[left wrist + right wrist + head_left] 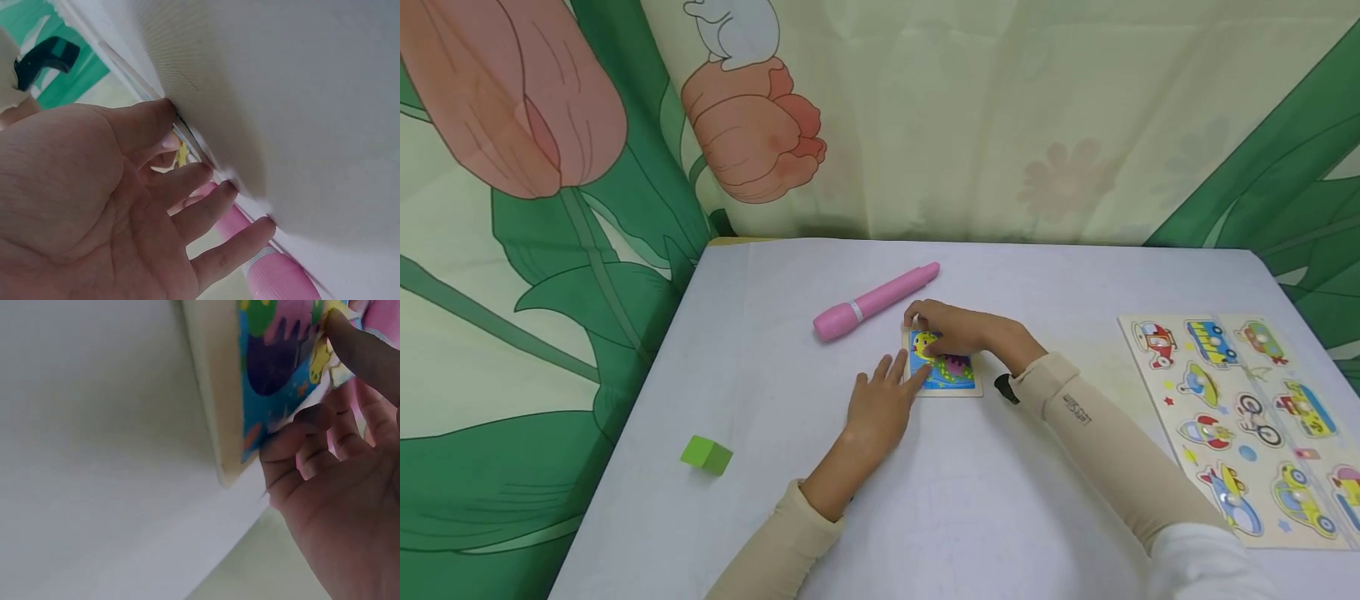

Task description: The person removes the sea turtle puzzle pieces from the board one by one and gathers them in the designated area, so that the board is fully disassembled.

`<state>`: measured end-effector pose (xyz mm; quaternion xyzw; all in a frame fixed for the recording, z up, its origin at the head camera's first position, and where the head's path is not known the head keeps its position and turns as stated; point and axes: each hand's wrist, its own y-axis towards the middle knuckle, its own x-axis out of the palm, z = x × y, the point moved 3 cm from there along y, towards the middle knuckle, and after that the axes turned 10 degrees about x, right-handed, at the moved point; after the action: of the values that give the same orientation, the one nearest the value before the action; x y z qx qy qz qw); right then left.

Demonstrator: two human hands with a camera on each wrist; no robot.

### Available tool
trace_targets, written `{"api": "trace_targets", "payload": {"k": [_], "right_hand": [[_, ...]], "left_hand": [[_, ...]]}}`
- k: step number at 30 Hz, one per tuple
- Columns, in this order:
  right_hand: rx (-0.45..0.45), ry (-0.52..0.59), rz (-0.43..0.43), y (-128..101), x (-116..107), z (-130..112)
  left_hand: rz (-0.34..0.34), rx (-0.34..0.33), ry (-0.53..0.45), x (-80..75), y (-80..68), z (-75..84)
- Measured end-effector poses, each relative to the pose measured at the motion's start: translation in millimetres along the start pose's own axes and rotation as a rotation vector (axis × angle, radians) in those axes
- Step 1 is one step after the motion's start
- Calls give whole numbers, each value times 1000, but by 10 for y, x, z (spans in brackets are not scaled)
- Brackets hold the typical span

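A small square wooden puzzle (950, 384) with a yellow, green and purple cartoon animal on blue lies mid-table. My right hand (957, 327) reaches over its far side, thumb on the picture and fingers curled at the far left corner. In the right wrist view, thumb and fingers pinch a yellow-and-blue puzzle piece (340, 370) that looks tilted; the hand partly hides it. My left hand (878, 407) is spread flat at the near left of the puzzle. Its thumb touches the puzzle's left part, and its other fingertips rest on the white tabletop.
Behind the puzzle lies a pink pen-shaped toy (880, 298). A green block (707, 455) sits at the left. To the right is a large wooden vehicle puzzle board (1232, 454). A patterned curtain (940, 117) hangs behind the table.
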<state>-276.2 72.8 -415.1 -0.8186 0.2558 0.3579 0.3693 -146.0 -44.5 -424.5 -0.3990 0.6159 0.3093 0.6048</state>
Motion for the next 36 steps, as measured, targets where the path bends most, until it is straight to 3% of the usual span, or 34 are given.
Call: {"api": "trace_targets", "payload": {"k": [4,16,22,26,31,36], "right_hand": [[13,47,30,-19,26,44],[-92,67,168,-141,81,100],[-116,193,207,-179,39,146],[-59,310,270,-247,-54,258],[44,396,338,-465,-215,585],[222,489,348,-689,-301,969]], "left_hand": [[-1,0,8,-4,-2,9],[0,-1,1,-6,-4,18],[-18,-10,-13,-2,6,30],[-48,-22,-34,7,14,31],[-56,-25,-50,10,16,37],[-41,-19,-51,6,10,34]]}}
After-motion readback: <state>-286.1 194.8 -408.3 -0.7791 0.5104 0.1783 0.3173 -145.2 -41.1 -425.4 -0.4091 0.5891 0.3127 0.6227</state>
